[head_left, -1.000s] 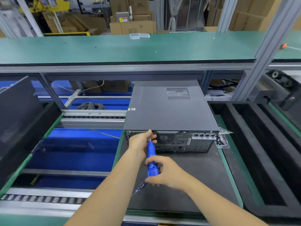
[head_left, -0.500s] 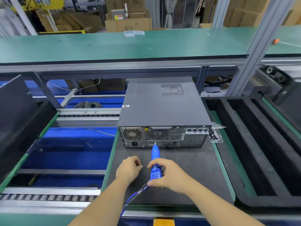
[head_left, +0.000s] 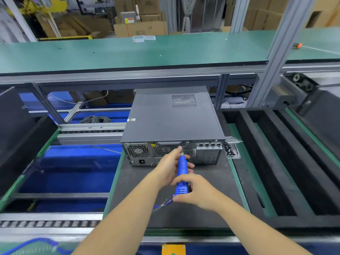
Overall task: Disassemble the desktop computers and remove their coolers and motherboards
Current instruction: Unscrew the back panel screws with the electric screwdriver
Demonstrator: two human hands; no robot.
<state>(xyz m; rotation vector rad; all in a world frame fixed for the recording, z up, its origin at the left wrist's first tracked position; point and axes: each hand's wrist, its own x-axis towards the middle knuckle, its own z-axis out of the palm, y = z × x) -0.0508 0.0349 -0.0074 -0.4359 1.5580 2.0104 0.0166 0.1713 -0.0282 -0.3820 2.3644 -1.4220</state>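
A dark grey desktop computer lies flat on a black mat, its rear panel with fan grilles and ports facing me. My right hand grips the lower body of a blue electric screwdriver, whose tip points at the rear panel near the middle grille. My left hand is beside the screwdriver's upper shaft, fingers around the tip area close to the panel; what the fingertips hold is hidden. A coiled blue cord trails from the tool's base.
A small clear tray of dark screws sits at the computer's right rear corner. Black foam slotted trays fill the right side. A blue conveyor bed lies left, with a green upper shelf overhead.
My left hand rose from the mat back up to the screwdriver's tip at the rear panel. The screwdriver tip moved up and right along the panel.
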